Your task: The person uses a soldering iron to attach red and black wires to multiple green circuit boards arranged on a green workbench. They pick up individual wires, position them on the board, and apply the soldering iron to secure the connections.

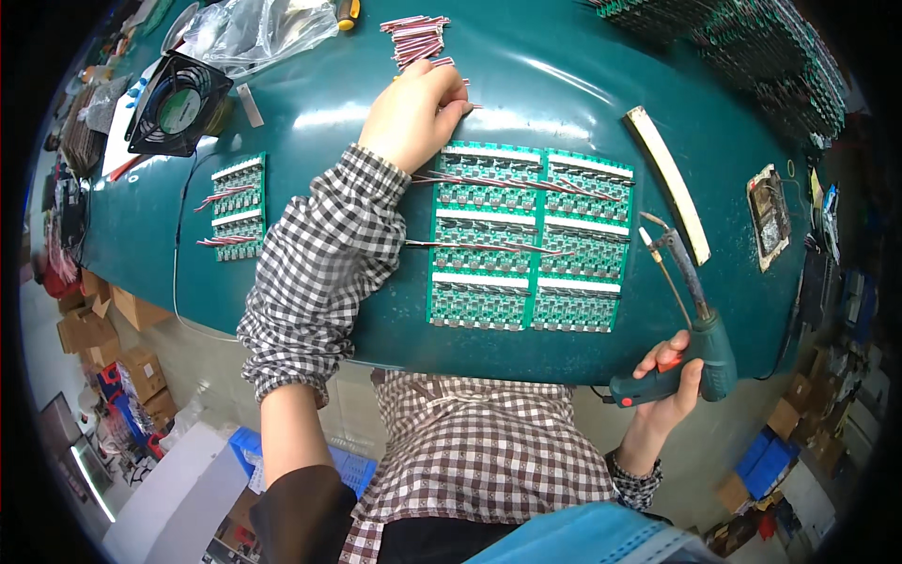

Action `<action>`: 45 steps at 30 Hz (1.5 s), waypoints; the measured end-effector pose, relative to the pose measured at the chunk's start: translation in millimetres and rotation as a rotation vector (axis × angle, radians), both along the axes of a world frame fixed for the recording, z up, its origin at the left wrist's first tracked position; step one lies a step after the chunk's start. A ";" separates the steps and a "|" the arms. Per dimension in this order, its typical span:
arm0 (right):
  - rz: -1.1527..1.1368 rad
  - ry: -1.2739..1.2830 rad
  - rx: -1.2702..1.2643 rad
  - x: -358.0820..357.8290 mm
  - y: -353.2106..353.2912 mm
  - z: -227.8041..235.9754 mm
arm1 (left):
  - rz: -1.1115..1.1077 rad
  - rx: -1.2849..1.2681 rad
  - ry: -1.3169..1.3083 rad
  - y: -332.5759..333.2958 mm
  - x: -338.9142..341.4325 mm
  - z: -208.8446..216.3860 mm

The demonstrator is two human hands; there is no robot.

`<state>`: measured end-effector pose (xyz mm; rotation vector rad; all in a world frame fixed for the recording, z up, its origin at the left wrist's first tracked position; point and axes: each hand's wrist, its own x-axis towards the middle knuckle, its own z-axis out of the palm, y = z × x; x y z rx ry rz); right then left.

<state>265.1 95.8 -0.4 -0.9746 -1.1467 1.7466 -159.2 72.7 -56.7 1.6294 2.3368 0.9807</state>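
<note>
My left hand (413, 113) reaches across the green table to a pile of short red, white and dark wires (416, 39). Its fingers are pinched together, and a thin wire end (475, 106) pokes out beside the thumb; the rest is hidden under the hand. In my right hand (672, 381) is a green soldering gun (716, 362) with a red trigger, its tip angled up and away. Between my hands lies a panel of green circuit boards (531, 240) with white connector strips. Several wires (498, 246) lie across its upper and middle rows.
A smaller circuit board with wires (240, 209) lies left of my sleeve. Beyond it are a black fan (178, 105) and a clear plastic bag (258, 33). A pale curved strip (669, 183) and a stained tray (769, 218) lie right. Stacked boards (780, 56) fill the far right corner.
</note>
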 end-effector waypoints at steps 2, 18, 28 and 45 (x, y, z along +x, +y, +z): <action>0.000 0.016 -0.012 0.4 0.4 -0.3 | -0.053 0.010 0.054 3.0 -2.5 1.7; -0.032 -0.018 0.011 7.0 -1.7 -2.0 | -0.035 -0.105 -0.509 -0.7 5.3 23.9; -0.042 0.010 -0.005 12.2 -4.1 -4.8 | 0.003 -0.165 -0.522 6.7 -1.9 20.3; -0.002 -0.038 0.025 9.2 -3.8 -3.2 | 0.081 -0.135 -0.228 15.5 10.9 7.8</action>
